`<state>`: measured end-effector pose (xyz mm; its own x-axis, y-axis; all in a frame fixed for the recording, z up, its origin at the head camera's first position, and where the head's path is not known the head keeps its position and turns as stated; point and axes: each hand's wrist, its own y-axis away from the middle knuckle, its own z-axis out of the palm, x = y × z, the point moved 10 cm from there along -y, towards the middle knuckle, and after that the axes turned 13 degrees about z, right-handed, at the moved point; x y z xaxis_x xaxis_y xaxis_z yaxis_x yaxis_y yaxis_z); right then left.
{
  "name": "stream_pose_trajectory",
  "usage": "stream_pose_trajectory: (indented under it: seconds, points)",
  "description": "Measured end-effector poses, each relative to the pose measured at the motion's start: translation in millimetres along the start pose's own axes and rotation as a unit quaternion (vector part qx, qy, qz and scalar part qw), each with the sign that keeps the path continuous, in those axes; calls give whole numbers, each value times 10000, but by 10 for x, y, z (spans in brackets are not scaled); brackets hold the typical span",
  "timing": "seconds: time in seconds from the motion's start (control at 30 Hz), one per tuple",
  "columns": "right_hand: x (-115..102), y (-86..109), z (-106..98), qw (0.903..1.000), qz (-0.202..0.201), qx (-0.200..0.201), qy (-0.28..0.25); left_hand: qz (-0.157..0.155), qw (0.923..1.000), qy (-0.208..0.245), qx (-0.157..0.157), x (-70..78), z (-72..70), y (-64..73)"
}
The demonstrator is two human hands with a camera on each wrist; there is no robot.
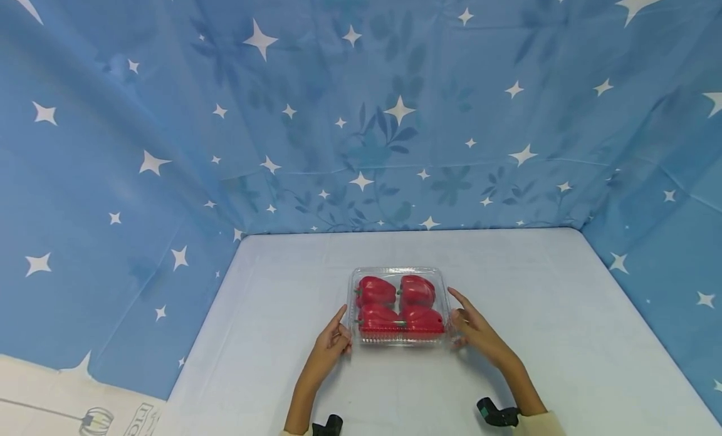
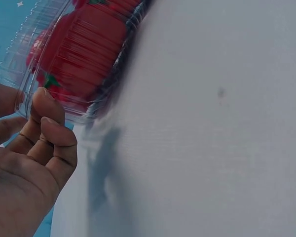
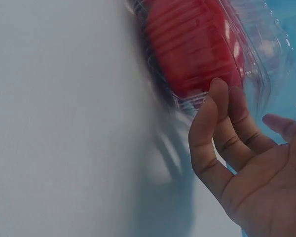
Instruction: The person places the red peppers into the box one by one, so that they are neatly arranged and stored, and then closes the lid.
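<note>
A clear plastic clamshell box (image 1: 398, 271) stands in the middle of the white table. Inside lie several red bell peppers (image 1: 376, 290) with green stems, seen through the ribbed plastic. At the box's left side my left hand (image 1: 329, 347) holds the edge, index finger stretched along it and the other fingers bent. In the left wrist view, bent fingertips (image 2: 48, 101) press against the box's end near its rim. From the opposite side my right hand (image 1: 478, 332) holds the right edge. The right wrist view shows its fingertips (image 3: 218, 91) against the lower corner.
White cloth covers the table (image 1: 271, 279). Blue curtains (image 1: 395, 160) with white stars hang behind it and along both sides. A pale printed fabric (image 1: 62, 398) shows at the lower left. Black wrist devices (image 1: 497, 413) sit on both wrists.
</note>
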<state>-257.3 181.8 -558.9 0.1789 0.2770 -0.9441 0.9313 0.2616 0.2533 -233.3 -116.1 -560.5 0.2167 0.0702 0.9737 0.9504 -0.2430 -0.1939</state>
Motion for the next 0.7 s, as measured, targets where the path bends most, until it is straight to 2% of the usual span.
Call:
stream_pose_trajectory:
  seconds: [0.17,0.47,0.7]
  points:
    - [-47,-15,36,9991,-417,-40,40,14,9999,149,-36,26,6,-15]
    - [-60,-1,52,9984,-549,-41,92,114,9997,209,14,15,5,-14]
    - [-65,-15,45,9986,-506,-5,127,-87,9999,106,-64,-31,-12,-34]
